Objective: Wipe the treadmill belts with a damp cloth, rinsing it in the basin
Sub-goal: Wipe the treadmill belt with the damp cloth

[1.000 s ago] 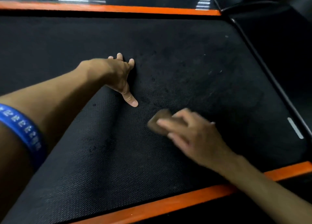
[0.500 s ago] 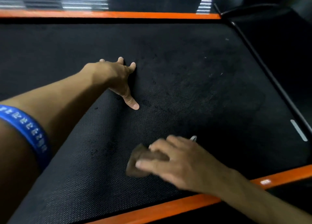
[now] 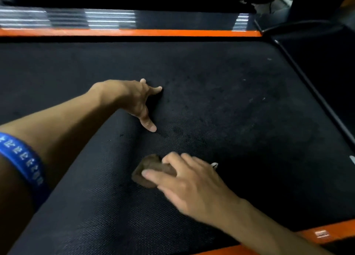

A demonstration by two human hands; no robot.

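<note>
Right hand (image 3: 194, 185) lies on top of the cloth (image 3: 148, 171), a small brown wad, w/ fingers stretched over it and pressing it flat onto the belt (image 3: 240, 120); fingers look fairly straight, not wrapped round it. Cloth sits on the near-middle part of the belt, its left end sticking out past the fingertips. Left hand (image 3: 136, 99) is planted on the belt further off, fingers spread wide, thumb pointing back toward the cloth, holding nothing; the two hands are apart w/ bare belt between. Blue wristband (image 3: 25, 164) w/ white marks sits high on the left forearm, at the left edge of view. Belt is black, finely textured, w/ a few pale specks toward the right. Orange trim (image 3: 134, 32) runs along the far side, another orange strip (image 3: 326, 235) along the near side, bottom right. Black side rail (image 3: 315, 99) borders the belt on the right.
</note>
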